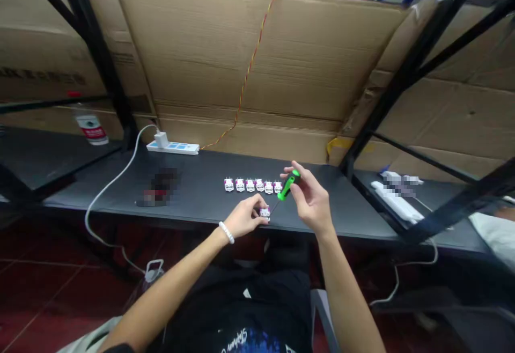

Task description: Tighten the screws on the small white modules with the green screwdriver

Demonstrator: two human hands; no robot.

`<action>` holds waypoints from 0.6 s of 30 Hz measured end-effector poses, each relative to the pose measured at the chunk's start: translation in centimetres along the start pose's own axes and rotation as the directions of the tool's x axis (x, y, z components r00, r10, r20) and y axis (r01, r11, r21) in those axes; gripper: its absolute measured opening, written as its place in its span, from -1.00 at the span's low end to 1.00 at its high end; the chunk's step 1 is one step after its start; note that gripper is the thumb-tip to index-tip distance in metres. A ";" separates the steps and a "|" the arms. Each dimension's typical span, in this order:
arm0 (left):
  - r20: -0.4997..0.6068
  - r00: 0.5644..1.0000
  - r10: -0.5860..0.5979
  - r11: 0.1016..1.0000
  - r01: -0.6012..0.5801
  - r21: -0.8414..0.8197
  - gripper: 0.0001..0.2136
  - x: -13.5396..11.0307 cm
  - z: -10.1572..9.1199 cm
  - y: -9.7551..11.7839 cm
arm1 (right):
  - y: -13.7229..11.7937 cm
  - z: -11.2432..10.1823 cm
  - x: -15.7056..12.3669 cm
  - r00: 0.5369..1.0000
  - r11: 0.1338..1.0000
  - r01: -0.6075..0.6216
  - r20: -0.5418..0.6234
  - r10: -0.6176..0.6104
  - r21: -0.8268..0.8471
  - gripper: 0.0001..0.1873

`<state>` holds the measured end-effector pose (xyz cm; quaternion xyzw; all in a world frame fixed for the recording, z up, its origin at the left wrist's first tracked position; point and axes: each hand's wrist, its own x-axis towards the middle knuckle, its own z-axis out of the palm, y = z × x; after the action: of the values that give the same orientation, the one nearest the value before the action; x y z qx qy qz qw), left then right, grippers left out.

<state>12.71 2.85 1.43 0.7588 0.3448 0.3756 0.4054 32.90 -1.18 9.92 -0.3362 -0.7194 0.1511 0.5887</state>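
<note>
My left hand [246,217], with a white beaded bracelet [226,232] on its wrist, pinches a small white and purple part [264,213] near the front edge of the table. A green and black screwdriver [288,185] is held by the handle in my right hand [310,197]. Its thin shaft slants down to the left, and the tip is at or close to the pinched part; contact cannot be made out. Just beyond my hands, a row of several similar white and purple parts [250,185] lies on the black table [205,203].
A white power strip [173,147] with a plugged-in charger and cable lies at the back left. Nearer stands a blurred dark object [161,186]. Black metal posts [402,90] flank the table, and cardboard [257,63] closes the back. Farther left is a bottle [92,127].
</note>
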 end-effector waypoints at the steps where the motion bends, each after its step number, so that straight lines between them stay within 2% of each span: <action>1: -0.004 1.000 0.002 1.000 -0.002 0.000 -0.70 0.0 0.0 0.0 | -0.1 -0.1 0.0 0.999 1.000 -0.003 0.049 0.001 0.030 -0.52; 3: -0.004 1.000 0.009 1.000 -0.009 0.002 -0.71 0.0 0.0 0.0 | -0.4 -0.2 0.1 0.999 0.999 0.019 0.048 -0.018 -0.032 -0.57; 5: -0.002 1.000 0.012 1.000 -0.012 0.005 -0.71 0.0 0.0 -0.1 | -0.5 -0.2 0.3 0.997 0.985 0.045 -0.058 -0.055 -0.165 -0.65; 7: -0.002 1.000 0.014 1.000 -0.014 0.005 -0.71 0.0 0.0 -0.2 | -0.4 -0.1 0.5 0.991 0.976 0.029 -0.123 -0.056 -0.216 -0.65; 8: -0.005 1.000 0.015 1.000 -0.015 0.006 -0.71 0.0 0.0 -0.2 | -0.3 -0.1 0.5 0.993 0.982 0.017 -0.110 -0.038 -0.187 -0.62; 12: 0.001 1.000 0.022 1.000 -0.022 0.010 -0.71 0.0 0.0 -0.2 | 0.0 -0.2 0.6 0.997 1.000 -0.020 0.071 0.020 0.007 -0.52; 14: 0.003 1.000 0.016 1.000 -0.016 0.008 -0.71 0.0 0.0 -0.2 | 0.1 -0.2 0.6 0.996 1.000 -0.014 0.083 0.013 0.014 -0.54; 18: -0.004 1.000 0.011 1.000 -0.011 0.018 -0.71 0.0 0.0 -0.1 | 0.3 0.2 0.8 0.996 0.986 0.023 -0.078 -0.036 -0.168 -0.60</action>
<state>12.69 2.89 1.30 0.7634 0.3451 0.3763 0.3956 32.77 -0.41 10.34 -0.3793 -0.7100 0.0680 0.5894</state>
